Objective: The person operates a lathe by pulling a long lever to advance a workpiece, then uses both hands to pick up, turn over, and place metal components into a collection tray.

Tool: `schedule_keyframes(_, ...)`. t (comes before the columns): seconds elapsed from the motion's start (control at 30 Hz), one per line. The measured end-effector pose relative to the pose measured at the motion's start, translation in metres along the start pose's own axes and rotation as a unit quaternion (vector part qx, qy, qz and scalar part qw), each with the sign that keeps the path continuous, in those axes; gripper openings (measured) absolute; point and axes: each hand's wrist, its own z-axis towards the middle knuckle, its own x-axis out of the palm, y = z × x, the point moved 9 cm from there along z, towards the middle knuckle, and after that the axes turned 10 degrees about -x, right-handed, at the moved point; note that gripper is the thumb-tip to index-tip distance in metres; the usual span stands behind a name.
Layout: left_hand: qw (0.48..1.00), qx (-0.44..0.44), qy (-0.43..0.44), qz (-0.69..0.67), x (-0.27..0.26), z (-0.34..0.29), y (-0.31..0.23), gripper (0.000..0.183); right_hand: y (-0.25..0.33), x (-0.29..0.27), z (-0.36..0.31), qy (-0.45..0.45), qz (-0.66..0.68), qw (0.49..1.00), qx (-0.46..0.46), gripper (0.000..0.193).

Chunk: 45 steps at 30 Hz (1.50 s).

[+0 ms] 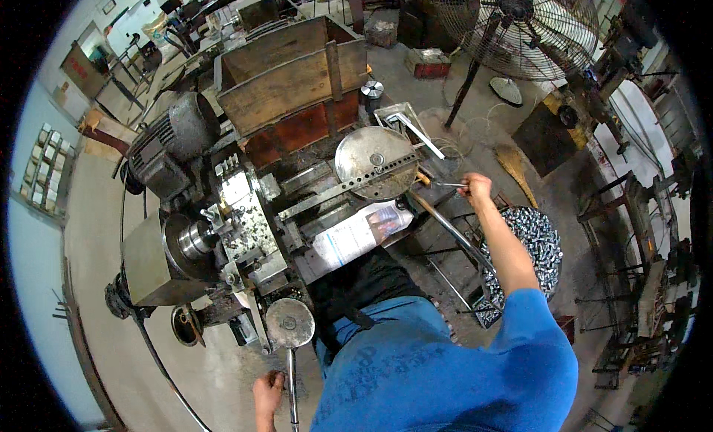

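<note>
My right hand (477, 188) is out to the right with its fingers closed round the end of a thin metal rod (449, 184). The rod's other end reaches a small orange piece (423, 178) beside a large round metal disc (364, 161). My left hand (269, 393) is low, left of my body, its fingers curled in; what they hold, if anything, I cannot make out. Close to its right runs a metal lever (292, 384) with a round plate (290, 323) at its top. A machine with a metal chuck (197, 239) and a chip-covered slide (249, 216) stands ahead to the left.
A round container of small metal parts (546, 242) stands below my right forearm. A printed plastic bag (356, 235) lies before my waist. Beyond are a wooden box (282, 90), a motor (174, 135), a standing fan (516, 31) and a broom (515, 172).
</note>
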Motion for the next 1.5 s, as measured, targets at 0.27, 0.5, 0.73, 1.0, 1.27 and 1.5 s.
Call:
schedule_keyframes(0.27,0.998,-0.058,-0.012,-0.034,-0.009,-0.011,0.011,0.022,-0.036,0.100,0.004,0.063,0.055,0.995,-0.061,0.011)
schedule_keyframes(0.5,0.998,-0.050,-0.021,-0.016,-0.002,-0.003,0.011,0.021,-0.049,0.118,0.019,0.239,-0.161,0.954,-0.077,0.016)
schedule_keyframes(0.73,0.998,-0.048,-0.039,-0.023,-0.016,0.002,0.008,0.020,0.017,0.119,-0.013,0.247,-0.014,0.968,0.029,0.014)
schedule_keyframes(1.0,0.999,-0.015,-0.035,0.028,-0.031,0.001,-0.033,0.019,0.008,0.140,0.023,0.165,0.107,0.980,0.003,0.011)
schedule_keyframes(1.27,0.998,-0.058,-0.025,-0.001,-0.029,0.005,-0.014,0.019,-0.018,0.155,0.022,0.108,0.056,0.990,0.077,0.020)
schedule_keyframes(1.5,0.998,-0.055,-0.031,0.004,-0.024,0.041,0.021,0.027,0.030,0.116,0.001,0.191,-0.343,0.907,-0.150,0.030)
